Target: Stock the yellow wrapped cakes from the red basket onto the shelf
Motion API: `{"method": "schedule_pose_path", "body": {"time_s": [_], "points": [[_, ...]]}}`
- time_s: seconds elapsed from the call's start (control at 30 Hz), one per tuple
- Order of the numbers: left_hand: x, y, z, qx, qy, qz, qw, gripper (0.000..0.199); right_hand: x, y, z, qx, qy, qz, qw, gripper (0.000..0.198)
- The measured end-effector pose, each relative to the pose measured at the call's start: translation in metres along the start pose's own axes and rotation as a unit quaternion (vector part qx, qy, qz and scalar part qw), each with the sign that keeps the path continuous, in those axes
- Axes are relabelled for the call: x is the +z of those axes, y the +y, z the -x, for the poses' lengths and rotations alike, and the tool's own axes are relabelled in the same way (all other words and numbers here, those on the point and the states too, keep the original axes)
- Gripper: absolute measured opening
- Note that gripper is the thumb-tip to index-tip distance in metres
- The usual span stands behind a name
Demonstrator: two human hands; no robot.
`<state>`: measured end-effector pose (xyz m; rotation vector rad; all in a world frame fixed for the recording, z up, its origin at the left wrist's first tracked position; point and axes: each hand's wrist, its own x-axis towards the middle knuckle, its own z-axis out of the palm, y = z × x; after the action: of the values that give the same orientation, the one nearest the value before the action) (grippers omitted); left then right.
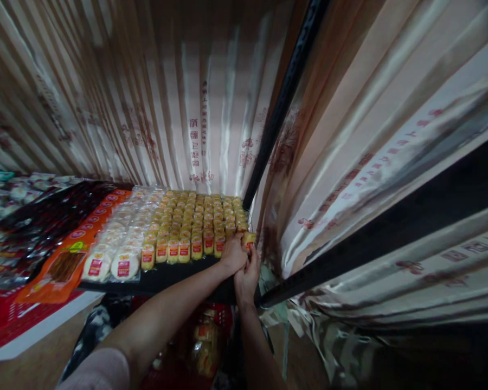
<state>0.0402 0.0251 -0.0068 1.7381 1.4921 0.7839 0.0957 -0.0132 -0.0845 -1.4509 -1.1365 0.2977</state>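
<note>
At the front right corner of a dark shelf (pixel 158 281), my left hand (pixel 233 253) and my right hand (pixel 247 275) are close together. Between them is a small yellow wrapped cake (pixel 249 238) with a red label. My right fingers grip it from below, and my left fingers curl against its left side, partly hidden. Directly to their left, similar yellow wrapped cakes (pixel 184 246) stand upright in tight rows running to the back of the shelf. Beside those rows lie round white packaged cakes (pixel 124 265), also with red labels.
Further left are orange snack bags (pixel 61 262), dark glossy packets (pixel 52 222) and a red basket (pixel 8 319). Below the shelf, a red container holds yellowish packets (pixel 205 346). A black post (pixel 282 119) and pale printed curtains (pixel 223 108) bound the back and right.
</note>
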Motion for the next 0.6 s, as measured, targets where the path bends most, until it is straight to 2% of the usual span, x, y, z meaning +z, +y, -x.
{"method": "schedule_pose_path", "body": {"time_s": [0.17,0.33,0.47,0.6], "points": [[0.002,-0.004,0.008,0.025,0.032,0.004,0.999,0.036,0.008,0.01,-0.006,0.012,0.004,0.018,1.0,0.046],[0.003,-0.006,0.02,0.061,0.04,-0.018,0.997,0.031,0.008,0.014,-0.007,-0.009,-0.007,0.022,1.0,0.04],[0.0,-0.013,0.025,0.129,0.017,-0.032,0.991,0.032,0.008,0.02,-0.006,-0.015,-0.005,0.037,0.999,0.036],[-0.006,-0.023,0.025,0.204,0.006,-0.094,0.974,0.034,0.008,0.02,-0.005,-0.032,-0.01,0.033,0.999,0.036]]}}
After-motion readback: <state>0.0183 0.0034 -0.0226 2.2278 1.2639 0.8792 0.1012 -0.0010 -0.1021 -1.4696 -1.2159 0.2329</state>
